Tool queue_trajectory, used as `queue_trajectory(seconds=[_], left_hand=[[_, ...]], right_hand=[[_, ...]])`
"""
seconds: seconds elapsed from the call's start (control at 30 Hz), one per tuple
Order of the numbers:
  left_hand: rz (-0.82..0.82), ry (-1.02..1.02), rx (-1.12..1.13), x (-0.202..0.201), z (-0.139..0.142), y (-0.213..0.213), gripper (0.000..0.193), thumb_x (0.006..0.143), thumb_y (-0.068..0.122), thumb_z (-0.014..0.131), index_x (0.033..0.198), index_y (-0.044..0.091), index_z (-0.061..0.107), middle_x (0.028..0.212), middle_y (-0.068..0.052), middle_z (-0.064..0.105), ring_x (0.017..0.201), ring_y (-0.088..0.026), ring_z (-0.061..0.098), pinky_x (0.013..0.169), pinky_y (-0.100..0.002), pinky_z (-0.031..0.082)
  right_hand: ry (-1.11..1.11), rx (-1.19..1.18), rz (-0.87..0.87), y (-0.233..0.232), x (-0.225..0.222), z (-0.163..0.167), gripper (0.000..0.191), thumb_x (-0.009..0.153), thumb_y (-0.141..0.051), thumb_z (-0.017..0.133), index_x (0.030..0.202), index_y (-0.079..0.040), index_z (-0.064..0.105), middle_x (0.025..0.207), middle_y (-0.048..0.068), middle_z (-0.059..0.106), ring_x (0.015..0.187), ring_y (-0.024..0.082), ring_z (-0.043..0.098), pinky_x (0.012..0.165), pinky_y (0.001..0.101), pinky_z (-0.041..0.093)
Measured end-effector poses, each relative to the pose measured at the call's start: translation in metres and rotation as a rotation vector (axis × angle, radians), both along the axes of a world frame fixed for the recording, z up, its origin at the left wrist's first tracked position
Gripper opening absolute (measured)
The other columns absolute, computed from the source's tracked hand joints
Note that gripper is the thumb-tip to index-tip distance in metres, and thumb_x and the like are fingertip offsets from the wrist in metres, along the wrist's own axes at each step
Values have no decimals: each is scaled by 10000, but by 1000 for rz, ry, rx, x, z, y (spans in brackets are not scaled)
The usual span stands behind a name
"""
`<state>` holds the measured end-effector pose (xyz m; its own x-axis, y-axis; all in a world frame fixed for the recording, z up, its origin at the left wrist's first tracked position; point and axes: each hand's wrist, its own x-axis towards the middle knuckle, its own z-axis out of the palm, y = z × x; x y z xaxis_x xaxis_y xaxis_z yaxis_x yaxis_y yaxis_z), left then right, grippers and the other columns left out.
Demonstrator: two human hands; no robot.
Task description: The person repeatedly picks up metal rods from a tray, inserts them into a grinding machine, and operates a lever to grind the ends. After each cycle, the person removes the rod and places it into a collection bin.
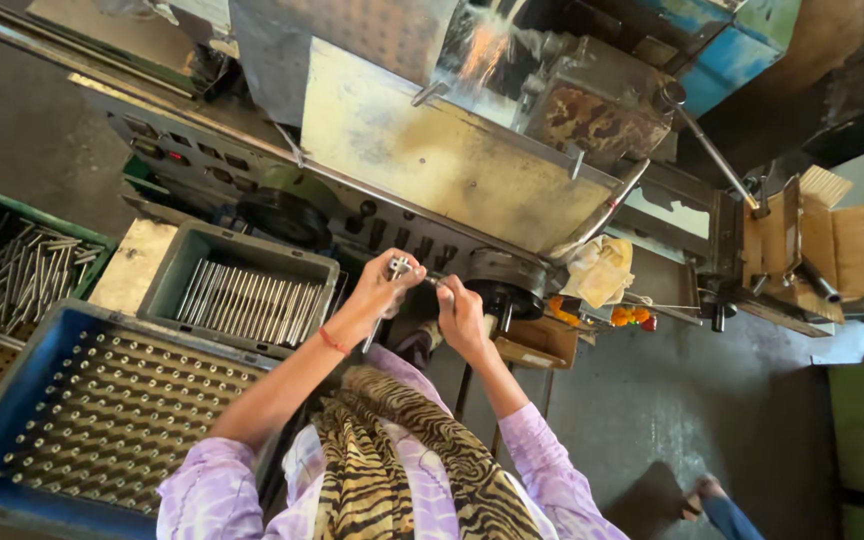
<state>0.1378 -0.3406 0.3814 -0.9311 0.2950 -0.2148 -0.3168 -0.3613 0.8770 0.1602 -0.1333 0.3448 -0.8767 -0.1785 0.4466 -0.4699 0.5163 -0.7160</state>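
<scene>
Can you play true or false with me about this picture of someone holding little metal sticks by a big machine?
1. Both hands are holding a thin metal rod together. True: the left hand and right hand meet on it in front of the machine.
2. The grey bin is full of oranges. False: it holds metal rods lying side by side.
3. The blue tray holds rods standing in rows. True.
4. The person wears a red band on the right wrist. False: the red band is on the left wrist.
5. A green crate of loose rods sits at the far left. True.
</scene>
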Motion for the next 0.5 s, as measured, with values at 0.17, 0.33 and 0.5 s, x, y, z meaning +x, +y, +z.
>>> queue_trajectory(seconds=[0.17,0.33,0.5], left_hand=[[-244,-285,55,4,15,4,203,876,256,778,956,133,638,624,75,440,459,-30,337,378,-215,202],[128,268,-48,28,29,25,201,907,149,792,1011,91,630,738,89,502,622,-1,422,508,-191,323],[164,388,-108,39,42,27,203,919,94,796,1013,77,617,764,92,486,685,1,425,560,-189,345]], right_hand=[[263,108,91,9,-3,11,403,1120,-369,467,1003,1,574,735,166,602,629,389,615,565,436,485],[295,94,-38,8,2,24,439,1088,-445,477,907,-57,577,688,150,549,613,384,591,556,456,448],[316,144,82,18,10,44,486,1117,-474,460,913,-51,584,706,147,571,628,385,604,563,460,459]])
